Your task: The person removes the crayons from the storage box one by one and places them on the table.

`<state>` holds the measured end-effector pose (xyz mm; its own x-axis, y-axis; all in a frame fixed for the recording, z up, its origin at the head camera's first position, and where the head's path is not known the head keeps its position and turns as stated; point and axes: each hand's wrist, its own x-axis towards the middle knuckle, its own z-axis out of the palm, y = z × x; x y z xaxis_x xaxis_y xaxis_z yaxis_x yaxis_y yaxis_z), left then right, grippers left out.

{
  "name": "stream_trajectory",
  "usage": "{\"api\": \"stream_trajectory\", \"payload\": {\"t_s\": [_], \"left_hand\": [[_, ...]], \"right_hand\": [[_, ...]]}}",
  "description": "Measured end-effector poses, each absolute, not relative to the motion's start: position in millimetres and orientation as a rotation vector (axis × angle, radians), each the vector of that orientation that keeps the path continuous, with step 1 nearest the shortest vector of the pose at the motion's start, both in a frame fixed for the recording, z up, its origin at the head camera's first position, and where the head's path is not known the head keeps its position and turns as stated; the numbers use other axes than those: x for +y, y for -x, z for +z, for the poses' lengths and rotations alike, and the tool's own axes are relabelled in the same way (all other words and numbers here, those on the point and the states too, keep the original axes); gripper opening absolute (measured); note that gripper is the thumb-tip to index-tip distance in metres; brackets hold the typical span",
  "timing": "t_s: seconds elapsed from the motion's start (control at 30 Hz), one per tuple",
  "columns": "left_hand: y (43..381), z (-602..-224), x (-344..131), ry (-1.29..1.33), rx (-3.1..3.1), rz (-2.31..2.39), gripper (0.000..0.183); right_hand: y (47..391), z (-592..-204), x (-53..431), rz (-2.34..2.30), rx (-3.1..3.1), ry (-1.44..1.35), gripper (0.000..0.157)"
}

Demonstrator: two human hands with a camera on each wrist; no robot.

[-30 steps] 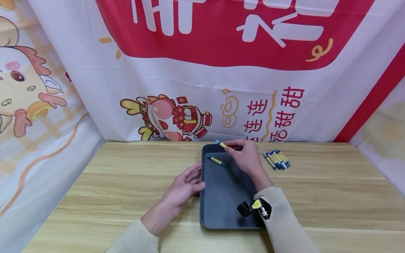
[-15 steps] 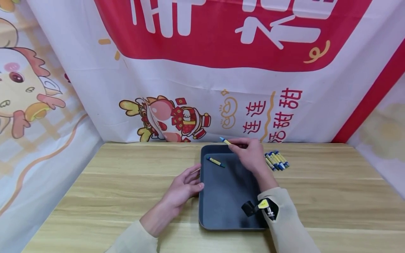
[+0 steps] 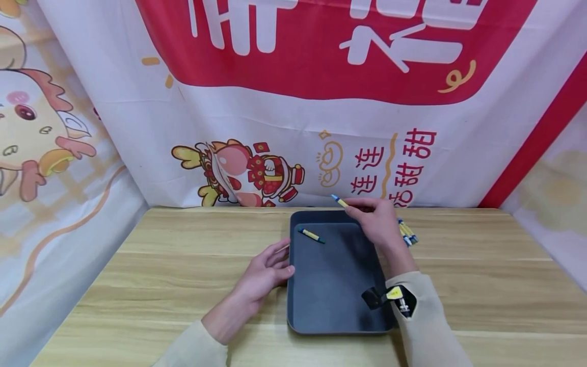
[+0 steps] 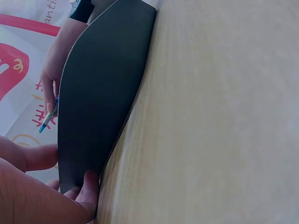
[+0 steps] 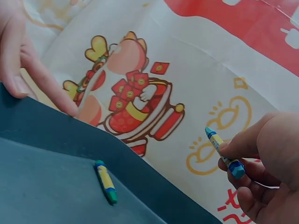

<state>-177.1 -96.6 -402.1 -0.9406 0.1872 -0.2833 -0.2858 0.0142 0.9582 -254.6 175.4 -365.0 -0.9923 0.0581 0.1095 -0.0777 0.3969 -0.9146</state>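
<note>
My right hand (image 3: 384, 224) pinches a light blue crayon (image 5: 219, 145) between thumb and fingers, in the air above the tray's far right part. Its pale tip points up and left. The dark grey tray (image 3: 339, 285) lies on the table with a green crayon (image 3: 312, 235) in its far left corner. My left hand (image 3: 261, 275) rests against the tray's left side. In the left wrist view its thumb (image 4: 42, 156) meets the rim and its other fingers (image 4: 88, 191) touch the outer wall.
Several crayons (image 3: 407, 232) lie in a row on the wooden table (image 3: 183, 265), right of the tray, partly hidden by my right hand. A printed white and red cloth (image 3: 257, 112) hangs behind the table.
My right hand has moved right and slightly up with the light blue crayon, now covering part of the crayon row. My left hand and the green crayon stay put.
</note>
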Motion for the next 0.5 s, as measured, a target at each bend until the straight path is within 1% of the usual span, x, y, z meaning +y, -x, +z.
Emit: {"api": "stream_trajectory", "payload": {"t_s": [0.5], "left_hand": [[176,-401,-96,0.089,1.970,2.012,0.068]], "right_hand": [[256,-365,210,1.599,-2.521,0.041,0.034]]}}
